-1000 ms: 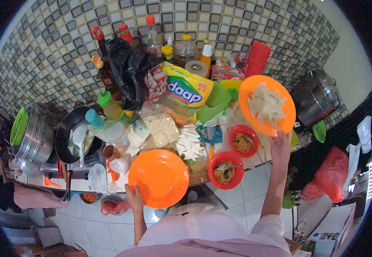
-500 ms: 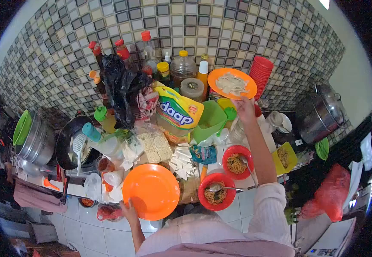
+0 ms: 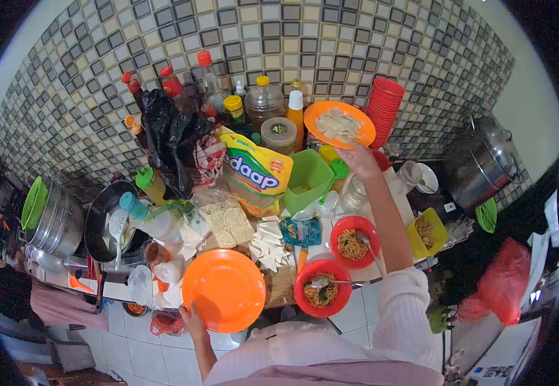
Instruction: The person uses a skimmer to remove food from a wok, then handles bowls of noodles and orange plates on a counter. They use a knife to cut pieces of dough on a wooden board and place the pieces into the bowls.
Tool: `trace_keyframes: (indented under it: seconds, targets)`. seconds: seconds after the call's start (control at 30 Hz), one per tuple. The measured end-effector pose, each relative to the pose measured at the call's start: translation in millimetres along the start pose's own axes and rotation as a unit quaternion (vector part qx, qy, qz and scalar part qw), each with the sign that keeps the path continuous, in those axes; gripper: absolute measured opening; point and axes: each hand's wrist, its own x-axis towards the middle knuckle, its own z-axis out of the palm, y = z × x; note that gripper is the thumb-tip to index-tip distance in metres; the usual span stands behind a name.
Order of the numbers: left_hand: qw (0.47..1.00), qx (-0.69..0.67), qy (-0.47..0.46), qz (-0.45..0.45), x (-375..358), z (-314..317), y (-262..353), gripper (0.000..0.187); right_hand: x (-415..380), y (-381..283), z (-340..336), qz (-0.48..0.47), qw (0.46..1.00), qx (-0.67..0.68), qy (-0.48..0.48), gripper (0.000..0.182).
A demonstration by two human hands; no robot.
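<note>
Where the counter meets the tiled wall: one orange plate of pale strips point(image 3: 339, 125), its near rim gripped by the right hand point(image 3: 360, 161), in front of the stack of red cups point(image 3: 385, 110). At the counter's near edge: one bare orange plate point(image 3: 224, 291), its lower-left rim pinched in the left hand point(image 3: 193, 320). Between the arms: two red bowls of noodles point(image 3: 323, 289), spoons inside; white cut pieces point(image 3: 270, 244); a noodle block point(image 3: 227, 224); a green container point(image 3: 307, 181).
</note>
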Motion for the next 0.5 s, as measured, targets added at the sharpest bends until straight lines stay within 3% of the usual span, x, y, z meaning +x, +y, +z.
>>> trace_keyframes:
  seconds: [0.07, 0.13, 0.17, 0.2, 0.23, 0.3, 0.37, 0.4, 0.43, 0.5]
  targets:
    - [1.000, -0.011, -0.004, 0.003, -1.1, -1.9, -0.3, 0.021, -8.1, -4.8, -1.6, 0.030, 0.999, 0.030, -0.024, 0.039]
    - [0.999, 0.039, 0.005, 0.009, -4.7, 0.2, 6.5, 0.022, -37.0, -16.7, 21.5, 0.070, 0.978, -0.131, 0.145, 0.037]
    - [0.999, 0.044, 0.005, 0.007, -7.1, -1.1, 7.1, 0.022, -48.4, -17.6, 11.9, 0.073, 0.978, -0.130, 0.149, 0.037]
    - [1.000, 0.016, -0.002, -0.001, -8.8, -1.5, 7.2, 0.022, -64.4, -21.2, -5.0, -0.036, 0.951, -0.296, 0.075, 0.035]
    - [1.000, -0.013, -0.010, -0.010, -9.0, -2.0, 7.6, 0.023, -82.1, -20.5, -15.7, -0.144, 0.881, -0.450, -0.003, 0.034]
    - [1.000, -0.008, -0.016, -0.014, -6.8, -4.4, 6.6, 0.023, -157.6, -31.0, 30.2, -0.192, 0.891, -0.411, -0.021, 0.029]
    - [1.000, -0.002, -0.022, -0.022, -6.1, -6.9, 6.7, 0.022, -225.5, -41.2, 59.8, -0.078, 0.906, -0.414, 0.051, 0.022]
    - [0.998, -0.034, -0.030, -0.034, -5.6, -7.2, 8.1, 0.021, -254.1, -44.1, 57.6, -0.025, 0.881, -0.473, -0.019, 0.021]
    - [0.996, -0.067, -0.037, -0.045, -5.5, -7.7, 9.6, 0.020, -280.5, -46.6, 50.5, 0.027, 0.845, -0.526, -0.090, 0.020]
    - [0.997, -0.065, -0.037, -0.037, -7.2, -9.8, 13.6, 0.018, -326.5, -42.8, 37.0, 0.113, 0.714, -0.657, -0.214, 0.021]
